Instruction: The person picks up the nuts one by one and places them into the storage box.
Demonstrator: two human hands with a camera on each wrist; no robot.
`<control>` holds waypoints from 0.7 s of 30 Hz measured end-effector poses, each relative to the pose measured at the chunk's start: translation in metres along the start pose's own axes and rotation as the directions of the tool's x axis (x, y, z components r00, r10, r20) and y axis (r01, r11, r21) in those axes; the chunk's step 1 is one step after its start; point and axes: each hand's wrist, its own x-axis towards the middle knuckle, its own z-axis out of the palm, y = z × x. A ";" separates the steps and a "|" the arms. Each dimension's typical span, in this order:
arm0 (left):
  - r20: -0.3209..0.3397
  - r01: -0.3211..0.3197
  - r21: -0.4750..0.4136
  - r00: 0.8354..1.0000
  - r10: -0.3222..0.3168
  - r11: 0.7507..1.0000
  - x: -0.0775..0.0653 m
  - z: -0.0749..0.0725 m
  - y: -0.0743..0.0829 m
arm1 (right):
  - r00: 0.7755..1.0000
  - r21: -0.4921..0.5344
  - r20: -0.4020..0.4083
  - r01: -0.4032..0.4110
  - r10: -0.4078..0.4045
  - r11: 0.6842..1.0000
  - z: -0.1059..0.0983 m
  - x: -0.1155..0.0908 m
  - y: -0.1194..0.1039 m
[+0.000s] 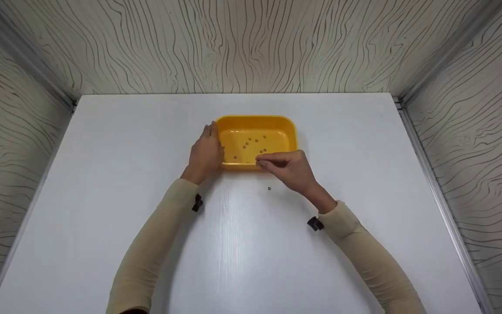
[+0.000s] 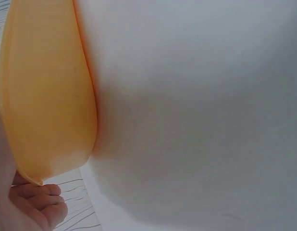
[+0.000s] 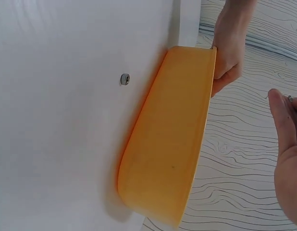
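Note:
A yellow plastic tray [image 1: 255, 122] stands on the white table, with several small metal nuts [image 1: 256, 140] scattered over its floor. My left hand [image 1: 206, 152] holds the tray's left side at the rim; its fingers [image 2: 45, 204] show past the tray's end in the left wrist view. Above the near rim, my right hand [image 1: 292, 170] pinches a small nut [image 3: 290, 98] between thumb and fingertips, mostly covered by them. Another nut [image 3: 125, 79] lies on the table in front of the tray, below the right hand.
The white table [image 1: 103, 209] reaches back to a wood-grain patterned wall [image 1: 242, 48], with similar panels at both sides. Metal rails [image 1: 434, 192] run along the table's sides. A small black device [image 1: 315, 223] sits at the right wrist, another [image 1: 197, 203] at the left.

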 end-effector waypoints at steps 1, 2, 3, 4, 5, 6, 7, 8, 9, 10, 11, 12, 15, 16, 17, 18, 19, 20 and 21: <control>0.001 0.001 0.001 1.000 -0.001 1.000 0.000 0.000 0.000 | 0.999 0.042 0.001 -0.033 0.033 0.999 0.000 0.002 0.001; 0.002 0.002 0.001 1.000 -0.002 1.000 0.000 0.000 0.000 | 0.998 0.095 0.005 -0.069 0.069 0.993 0.001 0.005 0.002; 0.004 0.003 0.000 1.000 -0.003 1.000 0.000 0.000 0.000 | 0.995 0.146 0.008 -0.099 0.099 0.984 0.001 0.008 0.003; 0.003 0.004 0.000 1.000 -0.004 1.000 0.000 0.001 0.000 | 0.992 0.195 0.010 -0.125 0.125 0.973 0.001 0.011 0.005; 0.002 0.003 -0.001 1.000 -0.003 1.000 0.000 0.001 0.000 | 0.989 0.240 0.010 -0.148 0.150 0.960 0.001 0.013 0.006; -0.002 -0.001 -0.002 1.000 0.001 1.000 0.000 0.001 0.000 | 0.985 0.283 0.012 -0.167 0.170 0.945 0.001 0.016 0.007; -0.004 -0.002 -0.004 1.000 0.002 1.000 0.000 0.001 0.000 | 0.982 0.316 0.011 -0.184 0.190 0.931 0.002 0.019 0.009; -0.008 -0.007 -0.001 1.000 0.007 1.000 0.000 0.001 0.000 | 0.979 0.334 0.008 -0.195 0.204 0.922 0.002 0.022 0.011; -0.011 -0.011 0.000 1.000 0.011 1.000 0.000 0.002 0.000 | 0.977 0.342 0.001 -0.201 0.214 0.918 0.003 0.024 0.012; -0.015 -0.013 0.003 1.000 0.013 1.000 0.000 0.002 0.000 | 0.975 0.350 -0.005 -0.207 0.223 0.913 0.003 0.027 0.013; -0.017 -0.014 0.004 1.000 0.014 1.000 0.000 0.002 0.000 | 0.972 0.357 -0.011 -0.215 0.234 0.909 0.004 0.030 0.014; -0.017 -0.013 0.005 1.000 0.014 1.000 0.000 0.002 0.000 | 0.969 0.362 -0.019 -0.223 0.246 0.905 0.004 0.032 0.015; -0.015 -0.006 0.001 1.000 0.006 1.000 0.001 0.002 0.001 | 0.961 0.391 -0.045 -0.233 0.272 0.890 0.006 0.041 0.017; -0.014 -0.003 -0.001 1.000 0.003 1.000 0.001 0.002 0.001 | 0.958 0.397 -0.053 -0.238 0.281 0.887 0.006 0.044 0.018; -0.012 0.001 -0.003 1.000 -0.001 1.000 0.001 0.002 0.002 | 0.955 0.398 -0.060 -0.245 0.292 0.884 0.007 0.046 0.019; -0.010 0.008 -0.006 1.000 -0.008 1.000 0.001 0.002 0.002 | 0.951 0.399 -0.065 -0.254 0.304 0.881 0.007 0.049 0.019; -0.008 0.014 -0.008 1.000 -0.014 1.000 0.001 0.002 0.002 | 0.947 0.399 -0.069 -0.263 0.315 0.879 0.007 0.052 0.020; -0.004 0.023 -0.008 1.000 -0.023 1.000 0.001 0.001 0.003 | 0.941 0.394 -0.072 -0.276 0.329 0.877 0.008 0.054 0.021; 0.000 0.032 -0.008 0.999 -0.032 0.999 0.001 0.001 0.003 | 0.936 0.393 -0.073 -0.289 0.343 0.873 0.008 0.057 0.021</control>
